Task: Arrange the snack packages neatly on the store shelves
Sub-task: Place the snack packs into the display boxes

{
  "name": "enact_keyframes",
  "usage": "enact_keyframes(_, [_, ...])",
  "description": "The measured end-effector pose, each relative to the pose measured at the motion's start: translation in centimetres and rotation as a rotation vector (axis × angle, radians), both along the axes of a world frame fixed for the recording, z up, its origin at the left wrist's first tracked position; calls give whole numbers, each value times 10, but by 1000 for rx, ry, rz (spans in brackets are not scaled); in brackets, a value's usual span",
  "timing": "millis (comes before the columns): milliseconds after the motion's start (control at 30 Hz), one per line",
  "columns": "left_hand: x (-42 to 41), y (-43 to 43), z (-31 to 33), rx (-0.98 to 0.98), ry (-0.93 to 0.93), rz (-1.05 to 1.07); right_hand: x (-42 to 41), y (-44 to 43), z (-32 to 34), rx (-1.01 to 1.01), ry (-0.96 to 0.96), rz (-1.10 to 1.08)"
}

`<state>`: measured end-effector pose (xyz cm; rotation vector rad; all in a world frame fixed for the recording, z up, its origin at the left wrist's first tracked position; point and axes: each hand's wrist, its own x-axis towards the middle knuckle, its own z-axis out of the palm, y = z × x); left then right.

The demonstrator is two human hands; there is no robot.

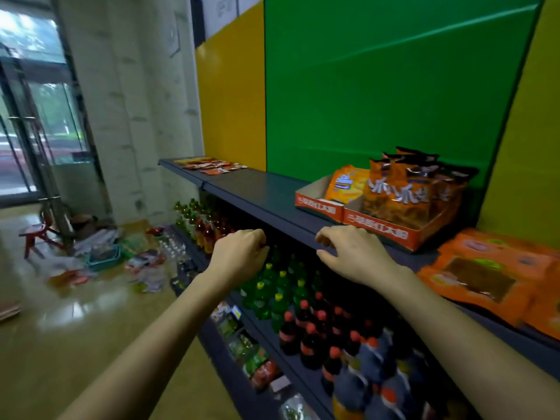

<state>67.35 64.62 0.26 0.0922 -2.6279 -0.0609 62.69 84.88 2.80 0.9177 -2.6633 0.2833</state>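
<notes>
While both hands hover empty at the front lip of the top shelf [260, 189], the arranging is judged only partly done. The left hand [239, 256] is loosely curled, fingers bent inward and holding nothing; the right hand [354, 253] is held palm down with fingers slightly spread and bent, their tips at the shelf edge, nothing pinched. Just beyond the right fingertips two open red display boxes [378, 230] are seen: the farther one is mostly bare, with a single yellow packet [345, 183] leaning inside, while the nearer one is filled with upright orange snack bags [406, 192]. To the right of that hand, flat orange pouches [481, 268] are overlapped loosely and seem yet to be straightened. Far beyond the left fingers small red sachets [209, 166] are scattered. Below the hands bottled drinks [303, 313] are ranked in rows.
</notes>
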Motion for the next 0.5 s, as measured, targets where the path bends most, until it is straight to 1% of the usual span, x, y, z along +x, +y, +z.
enact_keyframes(167, [-29, -101, -2, -33, 41, 22, -40, -103, -5, -86, -39, 25])
enact_keyframes(300, [-55, -170, -5, -44, 27, 26, -71, -177, -3, -68, -44, 39])
enact_keyframes(500, [-106, -255, -10, -26, 12, 79, -131, -267, 3, -75, -65, 58])
